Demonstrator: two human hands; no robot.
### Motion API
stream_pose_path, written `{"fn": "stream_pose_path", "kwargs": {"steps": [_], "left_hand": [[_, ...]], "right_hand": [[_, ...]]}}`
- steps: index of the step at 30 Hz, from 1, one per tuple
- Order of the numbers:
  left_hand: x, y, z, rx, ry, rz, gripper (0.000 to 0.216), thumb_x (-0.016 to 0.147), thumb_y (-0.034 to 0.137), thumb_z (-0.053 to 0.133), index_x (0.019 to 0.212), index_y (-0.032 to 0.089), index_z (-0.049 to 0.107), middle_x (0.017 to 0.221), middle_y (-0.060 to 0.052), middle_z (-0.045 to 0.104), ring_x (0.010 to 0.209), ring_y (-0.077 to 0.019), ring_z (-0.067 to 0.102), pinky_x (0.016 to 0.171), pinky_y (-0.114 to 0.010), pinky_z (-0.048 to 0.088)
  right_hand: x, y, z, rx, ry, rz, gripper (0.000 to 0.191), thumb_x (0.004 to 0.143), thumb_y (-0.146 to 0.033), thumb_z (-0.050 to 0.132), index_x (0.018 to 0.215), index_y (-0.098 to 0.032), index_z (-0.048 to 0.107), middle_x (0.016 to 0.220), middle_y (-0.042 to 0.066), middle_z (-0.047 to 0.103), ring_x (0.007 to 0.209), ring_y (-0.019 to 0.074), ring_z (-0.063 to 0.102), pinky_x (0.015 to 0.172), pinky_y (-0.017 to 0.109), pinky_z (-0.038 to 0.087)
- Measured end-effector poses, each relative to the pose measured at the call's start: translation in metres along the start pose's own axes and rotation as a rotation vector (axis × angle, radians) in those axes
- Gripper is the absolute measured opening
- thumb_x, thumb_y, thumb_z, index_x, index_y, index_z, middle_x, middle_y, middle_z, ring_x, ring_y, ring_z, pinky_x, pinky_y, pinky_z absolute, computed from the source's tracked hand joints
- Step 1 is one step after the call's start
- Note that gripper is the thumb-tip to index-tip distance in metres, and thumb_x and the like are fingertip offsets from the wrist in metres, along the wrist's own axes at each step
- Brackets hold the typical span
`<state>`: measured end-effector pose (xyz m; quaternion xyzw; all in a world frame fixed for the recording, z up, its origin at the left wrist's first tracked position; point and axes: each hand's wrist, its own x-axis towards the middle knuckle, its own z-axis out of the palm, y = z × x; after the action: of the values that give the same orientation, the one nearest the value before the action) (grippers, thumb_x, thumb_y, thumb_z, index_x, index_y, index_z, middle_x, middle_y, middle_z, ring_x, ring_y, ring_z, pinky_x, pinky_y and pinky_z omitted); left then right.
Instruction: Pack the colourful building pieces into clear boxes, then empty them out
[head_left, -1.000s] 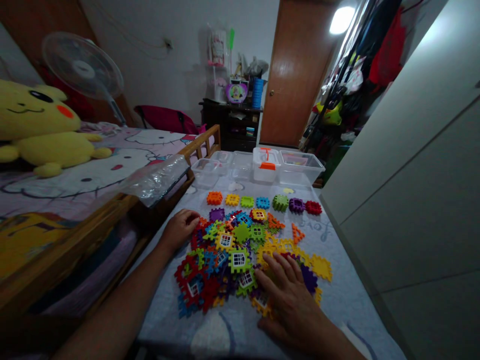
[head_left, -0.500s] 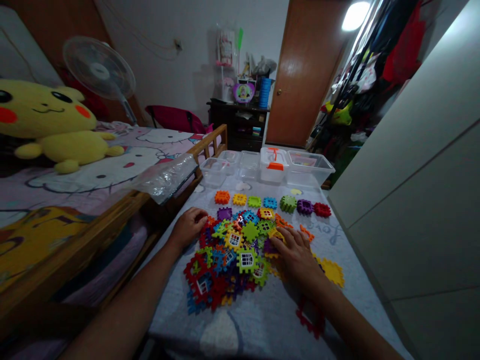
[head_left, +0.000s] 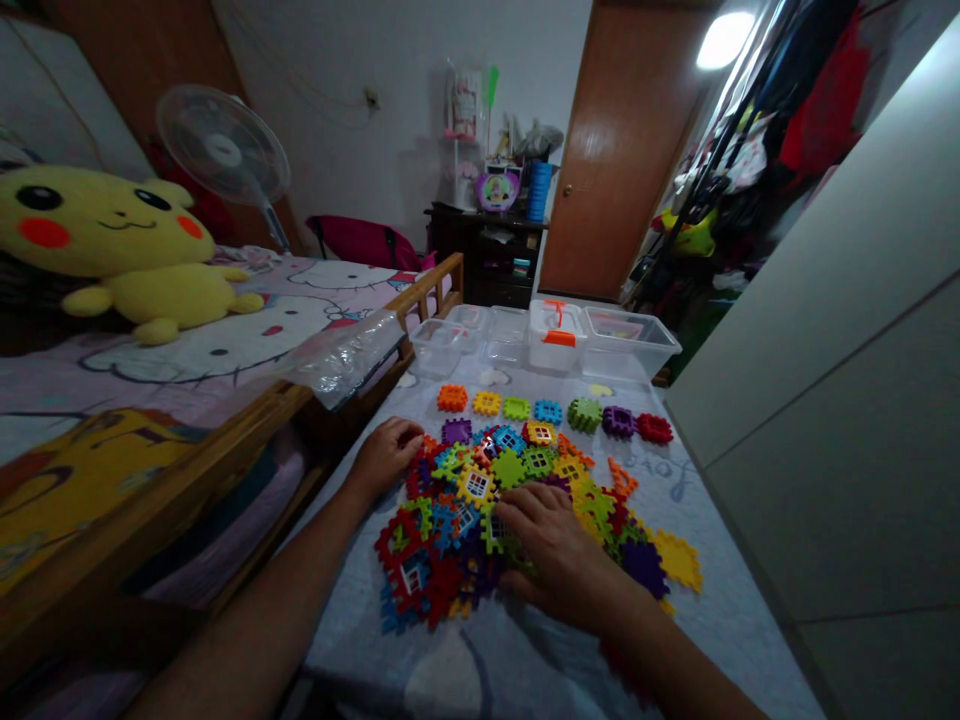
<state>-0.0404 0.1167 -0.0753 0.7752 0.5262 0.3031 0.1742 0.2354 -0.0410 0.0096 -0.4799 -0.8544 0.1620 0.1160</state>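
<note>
A heap of colourful interlocking plastic building blocks (head_left: 442,575) with toothed edges lies on the cloth-covered table; some have white window inserts. My left hand (head_left: 386,460) rests at the heap's left edge, fingers loosely bent and apart, with no block visible in it. Over the heap's right-hand part, my right hand (head_left: 559,545) reaches with fingers stretched and thumb spread. It partly covers a green window block (head_left: 495,528), and its fingertips are at that block's upper edge. A yellow window block (head_left: 476,484) lies just beyond the fingers.
Behind the heap runs a row of colour-sorted blocks, from orange (head_left: 452,398) to red (head_left: 655,428). Clear plastic boxes (head_left: 630,340) and a lidded box (head_left: 556,335) stand at the far end. A wooden bed rail (head_left: 300,410) borders the left, a white cabinet (head_left: 840,400) the right.
My right hand has moved left and nearer me, from the yellow and purple blocks to the green window block. My left hand stays at the heap's edge. The camera view has shifted slightly.
</note>
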Motion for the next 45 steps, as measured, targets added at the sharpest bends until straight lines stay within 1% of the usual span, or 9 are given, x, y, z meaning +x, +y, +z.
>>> {"fn": "stream_pose_path", "kwargs": {"steps": [3, 5, 11, 14, 18, 22, 30, 37, 45], "left_hand": [[0.000, 0.002, -0.001, -0.001, -0.009, -0.003, 0.024, 0.083, 0.035, 0.049, 0.084, 0.019, 0.066, 0.091, -0.006, 0.065, 0.088, -0.0213, 0.061, 0.083, -0.034, 0.048], [0.000, 0.003, -0.002, -0.002, -0.009, -0.005, 0.023, 0.083, 0.035, 0.049, 0.084, 0.019, 0.066, 0.091, -0.006, 0.065, 0.088, -0.0212, 0.061, 0.083, -0.034, 0.048], [0.000, 0.004, -0.002, -0.013, 0.006, -0.009, 0.023, 0.083, 0.036, 0.049, 0.084, 0.020, 0.066, 0.090, -0.006, 0.066, 0.088, -0.0213, 0.062, 0.084, -0.034, 0.049], [0.000, 0.004, -0.002, -0.008, 0.009, -0.007, 0.022, 0.083, 0.035, 0.050, 0.083, 0.020, 0.066, 0.090, -0.006, 0.066, 0.088, -0.0213, 0.062, 0.085, -0.033, 0.048], [0.001, 0.006, -0.004, -0.005, -0.007, -0.018, 0.023, 0.082, 0.035, 0.049, 0.084, 0.019, 0.066, 0.090, -0.007, 0.066, 0.088, -0.0220, 0.062, 0.083, -0.034, 0.049], [0.001, 0.008, -0.005, -0.010, -0.011, -0.017, 0.024, 0.082, 0.035, 0.049, 0.084, 0.019, 0.066, 0.091, -0.007, 0.066, 0.088, -0.0222, 0.062, 0.083, -0.034, 0.049], [0.000, 0.007, -0.004, -0.019, -0.007, -0.005, 0.022, 0.082, 0.035, 0.050, 0.083, 0.020, 0.066, 0.090, -0.006, 0.066, 0.088, -0.0219, 0.062, 0.083, -0.034, 0.049], [0.000, 0.008, -0.005, -0.029, -0.004, -0.018, 0.021, 0.081, 0.034, 0.050, 0.083, 0.020, 0.066, 0.089, -0.006, 0.066, 0.088, -0.0218, 0.062, 0.081, -0.033, 0.050], [0.000, 0.008, -0.005, -0.020, -0.010, -0.014, 0.021, 0.081, 0.032, 0.050, 0.084, 0.019, 0.066, 0.088, -0.006, 0.065, 0.086, -0.0215, 0.062, 0.080, -0.033, 0.049]], "right_hand": [[0.006, 0.003, 0.007, 0.037, -0.001, 0.019, 0.031, 0.082, -0.023, 0.065, 0.112, -0.023, 0.058, 0.120, 0.005, 0.060, 0.110, 0.0241, 0.049, 0.096, 0.040, 0.038], [0.006, 0.008, 0.009, 0.069, 0.013, 0.038, 0.025, 0.082, -0.019, 0.064, 0.105, -0.023, 0.059, 0.113, 0.004, 0.060, 0.105, 0.0219, 0.050, 0.092, 0.037, 0.040], [0.003, 0.015, 0.014, 0.119, 0.039, 0.023, 0.031, 0.076, -0.019, 0.068, 0.104, -0.023, 0.056, 0.124, 0.005, 0.054, 0.114, 0.0232, 0.044, 0.098, 0.038, 0.036], [0.003, 0.017, 0.017, 0.141, 0.041, 0.021, 0.029, 0.076, -0.022, 0.068, 0.103, -0.022, 0.055, 0.116, 0.005, 0.058, 0.108, 0.0232, 0.047, 0.094, 0.039, 0.039], [0.007, 0.029, 0.018, 0.142, 0.184, 0.076, 0.042, 0.077, -0.026, 0.070, 0.115, -0.020, 0.053, 0.119, 0.010, 0.057, 0.113, 0.0268, 0.049, 0.098, 0.044, 0.040], [0.012, 0.045, 0.016, 0.084, 0.313, 0.142, 0.054, 0.077, -0.018, 0.065, 0.129, -0.020, 0.048, 0.129, 0.014, 0.054, 0.123, 0.0293, 0.047, 0.104, 0.049, 0.038], [0.026, 0.064, 0.010, 0.074, 0.252, 0.057, 0.057, 0.075, -0.009, 0.063, 0.129, -0.020, 0.050, 0.129, 0.012, 0.052, 0.122, 0.0258, 0.049, 0.105, 0.045, 0.041], [0.048, 0.058, 0.005, -0.139, 0.110, -0.026, 0.059, 0.074, -0.001, 0.057, 0.129, -0.022, 0.054, 0.131, 0.011, 0.052, 0.122, 0.0265, 0.044, 0.103, 0.045, 0.041], [0.054, 0.062, 0.000, -0.210, -0.014, -0.027, 0.069, 0.073, 0.002, 0.047, 0.138, -0.021, 0.047, 0.135, 0.009, 0.052, 0.121, 0.0245, 0.043, 0.100, 0.040, 0.041]]}}
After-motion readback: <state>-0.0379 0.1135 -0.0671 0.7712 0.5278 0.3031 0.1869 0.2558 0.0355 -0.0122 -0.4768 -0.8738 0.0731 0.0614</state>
